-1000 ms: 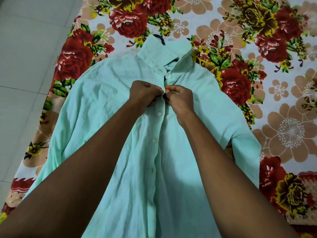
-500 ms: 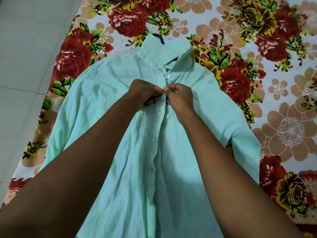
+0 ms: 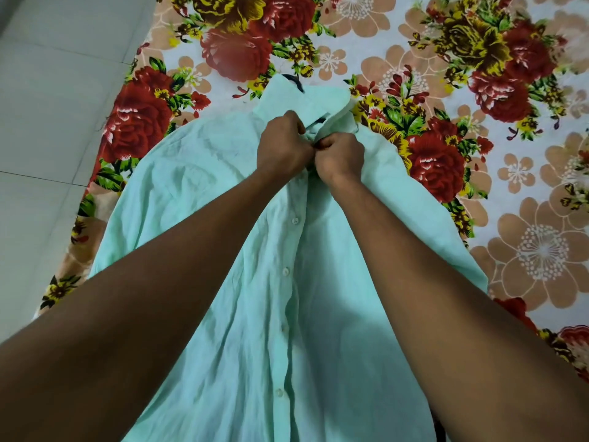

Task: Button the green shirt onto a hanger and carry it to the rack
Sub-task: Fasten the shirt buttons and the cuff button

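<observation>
- Green shirt (image 3: 204, 237) lies front-up on the floral bedsheet (image 3: 526, 193), collar (image 3: 306, 100) at the far end, hem toward the person; its long axis runs straight away from the body along the button placket (image 3: 288, 272).
- Hanger hook (image 3: 294, 80) shows dark just beyond the collar; the rest of the hanger is hidden inside the shirt.
- Left hand (image 3: 282, 148) and right hand (image 3: 341, 156) meet knuckle to knuckle at the top of the placket, just below the collar, both with fingers curled, pinching the shirt's front edges. Neither is plainly nearer; the work point lies between them.
- Judgement: a top button is being fastened; the buttons below appear closed.
- Against the earlier frames, both hands have moved up the placket toward the collar, and the cloth there is now bunched.
</observation>
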`<action>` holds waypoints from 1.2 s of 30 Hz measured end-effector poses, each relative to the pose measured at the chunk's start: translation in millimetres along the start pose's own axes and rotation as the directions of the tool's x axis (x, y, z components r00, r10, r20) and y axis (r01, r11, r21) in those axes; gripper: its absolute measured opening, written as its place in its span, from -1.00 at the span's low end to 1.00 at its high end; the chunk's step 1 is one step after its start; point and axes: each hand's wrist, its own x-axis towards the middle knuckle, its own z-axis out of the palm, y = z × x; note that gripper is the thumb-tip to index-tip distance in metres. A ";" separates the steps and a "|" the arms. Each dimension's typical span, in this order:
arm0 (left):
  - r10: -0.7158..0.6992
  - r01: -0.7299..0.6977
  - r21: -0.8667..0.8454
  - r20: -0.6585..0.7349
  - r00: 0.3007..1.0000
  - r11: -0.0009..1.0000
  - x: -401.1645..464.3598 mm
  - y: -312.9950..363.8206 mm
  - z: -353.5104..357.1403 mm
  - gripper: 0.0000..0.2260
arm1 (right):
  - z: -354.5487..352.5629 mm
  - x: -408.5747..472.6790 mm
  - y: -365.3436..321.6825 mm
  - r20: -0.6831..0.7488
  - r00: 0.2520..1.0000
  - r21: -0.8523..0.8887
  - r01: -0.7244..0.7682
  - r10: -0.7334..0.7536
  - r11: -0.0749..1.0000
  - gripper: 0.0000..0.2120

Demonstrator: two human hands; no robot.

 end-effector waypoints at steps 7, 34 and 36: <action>0.026 -0.023 0.301 -0.006 1.000 0.953 13.8 1.0 7.7 -0.71 | 0.3 2.8 7.7 -0.044 0.996 0.147 -0.075 0.082 0.986 -0.89; -0.434 0.402 -0.723 0.156 0.887 0.562 8.3 -20.3 6.4 -0.87 | 12.7 0.1 12.6 -0.233 0.973 0.252 0.064 -0.003 0.966 -0.94; -0.441 0.399 -0.723 0.145 0.886 0.564 7.6 -19.0 5.6 -0.85 | 10.6 -1.1 11.9 -0.314 0.943 0.119 0.156 -0.112 0.980 -0.94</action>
